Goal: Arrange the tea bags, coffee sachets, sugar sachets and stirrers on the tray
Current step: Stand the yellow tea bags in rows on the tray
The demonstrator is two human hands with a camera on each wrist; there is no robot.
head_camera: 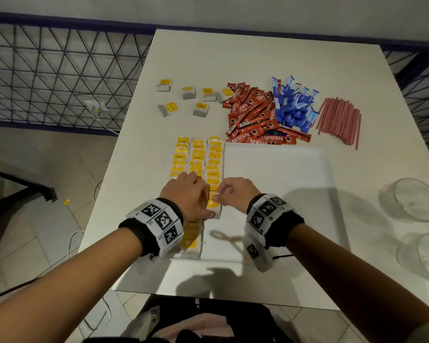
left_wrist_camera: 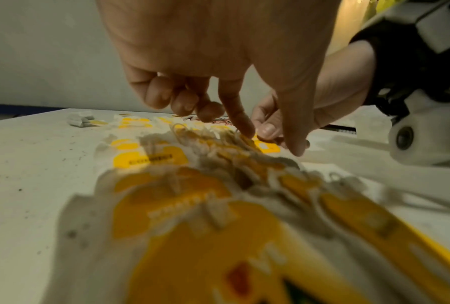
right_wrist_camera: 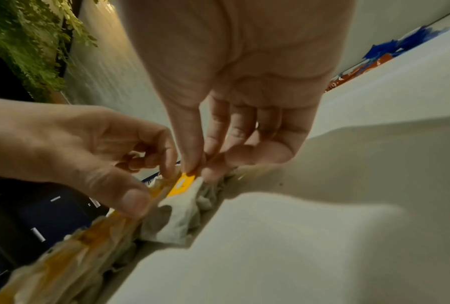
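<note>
Left hand [head_camera: 187,194] and right hand [head_camera: 233,191] meet, fingers curled, pinching.

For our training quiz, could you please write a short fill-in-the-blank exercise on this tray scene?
1. The rows already laid on the tray are ____.
2. The red Nescafe sachets lie between the loose tea bags and the ____ sachets.
3. The red stirrers lie at the far ____ of the table.
4. Both the left hand and right hand pinch a ____.

Missing words: tea bags; blue; right; tea bag

Tea bags [head_camera: 198,159] on tray [head_camera: 278,194] left — sachets [head_camera: 255,112] behind
</note>
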